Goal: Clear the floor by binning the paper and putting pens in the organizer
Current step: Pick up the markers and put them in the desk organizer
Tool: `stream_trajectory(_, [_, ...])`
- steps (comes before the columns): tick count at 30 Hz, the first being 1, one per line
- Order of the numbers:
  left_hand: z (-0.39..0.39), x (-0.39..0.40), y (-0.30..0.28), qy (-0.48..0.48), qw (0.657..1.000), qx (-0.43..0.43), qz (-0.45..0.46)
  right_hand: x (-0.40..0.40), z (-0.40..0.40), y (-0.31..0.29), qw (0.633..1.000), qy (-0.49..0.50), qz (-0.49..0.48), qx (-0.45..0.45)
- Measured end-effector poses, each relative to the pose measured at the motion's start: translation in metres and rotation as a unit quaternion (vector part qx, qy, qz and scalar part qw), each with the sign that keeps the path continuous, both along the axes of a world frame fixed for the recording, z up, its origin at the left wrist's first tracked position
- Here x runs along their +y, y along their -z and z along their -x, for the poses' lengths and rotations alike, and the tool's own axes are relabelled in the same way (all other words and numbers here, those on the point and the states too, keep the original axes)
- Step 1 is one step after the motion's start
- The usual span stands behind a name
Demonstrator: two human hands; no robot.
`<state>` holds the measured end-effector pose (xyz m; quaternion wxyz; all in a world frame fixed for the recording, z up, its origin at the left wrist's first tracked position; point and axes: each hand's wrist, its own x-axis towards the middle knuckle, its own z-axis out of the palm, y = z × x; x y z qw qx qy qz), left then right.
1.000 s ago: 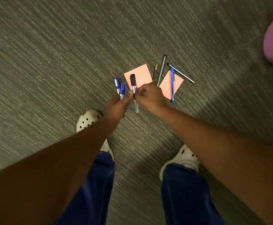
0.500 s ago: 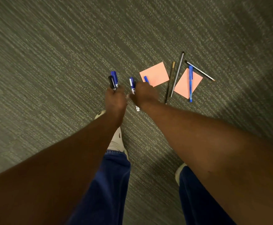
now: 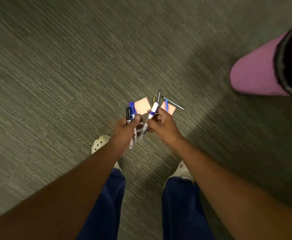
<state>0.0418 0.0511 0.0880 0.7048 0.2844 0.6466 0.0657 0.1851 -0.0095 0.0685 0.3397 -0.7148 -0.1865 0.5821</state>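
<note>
Both arms are bare from the wrist up, with no sleeves, watch or rings that can be made out. The person wears dark blue trousers (image 3: 107, 205) with loose legs. On the feet are cream-white clogs: the left clog (image 3: 100, 143) has round holes across its toe, the right clog (image 3: 181, 171) is mostly hidden.
</note>
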Motion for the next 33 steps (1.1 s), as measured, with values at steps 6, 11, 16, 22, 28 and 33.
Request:
stream_trajectory(6, [-0.077,0.032,-0.179,0.129,0.981,-0.135,-0.046,-0.008,-0.058,-0.182,0.993,0.086,-0.083,0.015])
stream_trajectory(11, [-0.143,0.050,-0.343,0.187,0.957,-0.206,-0.082,0.000,-0.114,-0.352,0.976,0.137,-0.166,-0.040])
stream_trajectory(16, [-0.198,0.037,-0.498,0.258,0.924,-0.257,-0.119,-0.020,-0.159,-0.518,0.955,0.140,-0.234,-0.118])
stream_trajectory(22, [-0.241,-0.008,-0.621,0.348,0.882,-0.270,-0.169,-0.082,-0.188,-0.640,0.925,0.172,-0.266,-0.209])
stream_trajectory(28, [-0.307,-0.061,-0.686,0.390,0.849,-0.300,-0.192,-0.153,-0.239,-0.703,0.896,0.200,-0.285,-0.277])
stream_trajectory(33, [-0.374,-0.117,-0.727,0.441,0.815,-0.326,-0.188,-0.216,-0.293,-0.734,0.874,0.229,-0.291,-0.316])
